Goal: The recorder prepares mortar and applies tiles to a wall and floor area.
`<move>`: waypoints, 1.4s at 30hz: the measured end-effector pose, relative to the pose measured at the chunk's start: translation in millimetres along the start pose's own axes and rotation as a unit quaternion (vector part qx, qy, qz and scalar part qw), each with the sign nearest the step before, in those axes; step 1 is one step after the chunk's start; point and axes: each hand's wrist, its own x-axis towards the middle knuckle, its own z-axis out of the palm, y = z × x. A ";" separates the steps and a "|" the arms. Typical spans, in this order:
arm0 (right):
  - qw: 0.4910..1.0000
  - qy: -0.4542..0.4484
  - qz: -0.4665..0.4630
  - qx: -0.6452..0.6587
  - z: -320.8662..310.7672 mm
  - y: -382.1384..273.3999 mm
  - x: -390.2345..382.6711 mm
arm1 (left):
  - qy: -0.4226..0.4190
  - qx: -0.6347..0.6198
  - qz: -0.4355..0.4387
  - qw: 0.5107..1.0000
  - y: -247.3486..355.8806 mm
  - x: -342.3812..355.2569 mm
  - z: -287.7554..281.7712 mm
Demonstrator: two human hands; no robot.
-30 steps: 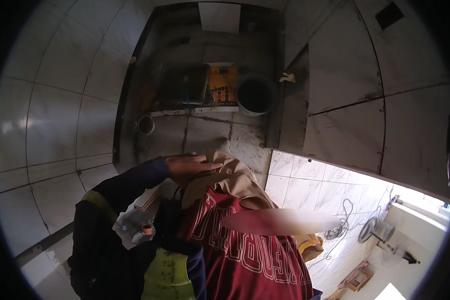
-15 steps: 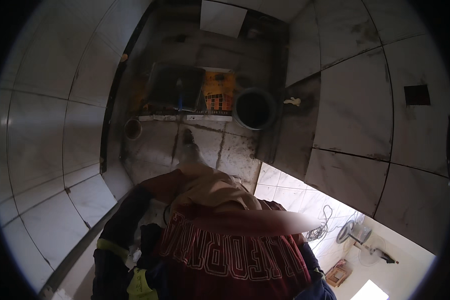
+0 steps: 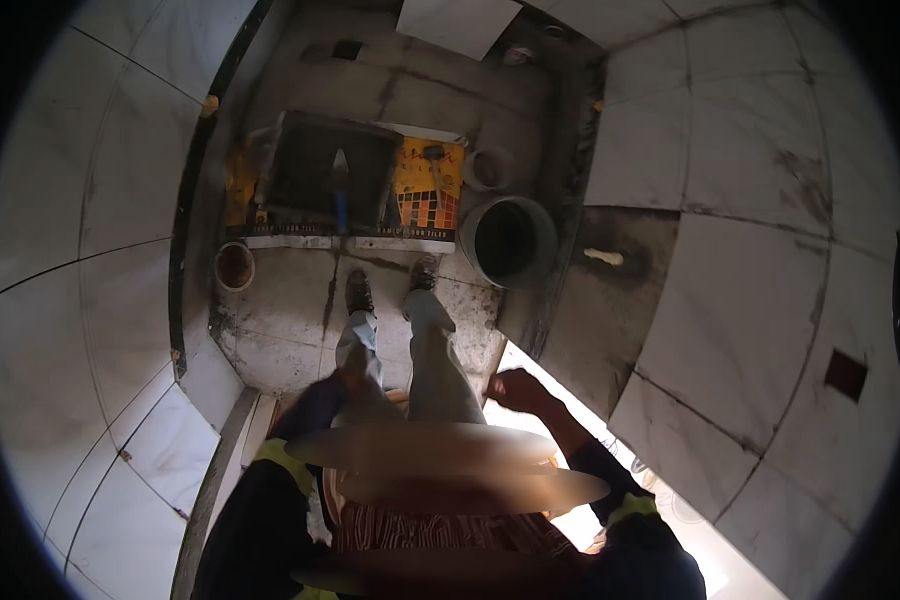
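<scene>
Tiled walls flank my view. Risk: swung outward, the right hand could strike one. Its elbow is bent, fingers curled, contents unclear; the left hand, at the leg, blurs: I cannot tell its fingers' state. Beyond: bucket, then, leftward, trowel atop a dark panel.

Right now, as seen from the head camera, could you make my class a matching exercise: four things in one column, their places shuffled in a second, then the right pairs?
Things
1. Trowel
2. Large bucket
3. Small tub, brown inside
4. Right hand

Places
A. Beside the right leg
B. Lying on the dark board
C. Near the foot of the left tiled wall
D. Beside the right end of the yellow packaging

Pairs: 1-B, 2-D, 3-C, 4-A
</scene>
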 end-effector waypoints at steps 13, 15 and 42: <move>0.900 0.136 0.137 -0.391 -28.4 338.4 398.2 | 0.064 -0.238 -0.275 0.929 150.9 5.9 152.4; 0.864 0.227 0.213 -0.397 -86.1 414.8 392.6 | -0.001 -0.316 -0.259 0.913 218.0 -1.0 52.7; 0.904 0.347 0.230 -0.096 -168.0 190.6 184.0 | 0.115 -0.346 -0.272 0.891 174.5 -60.4 34.4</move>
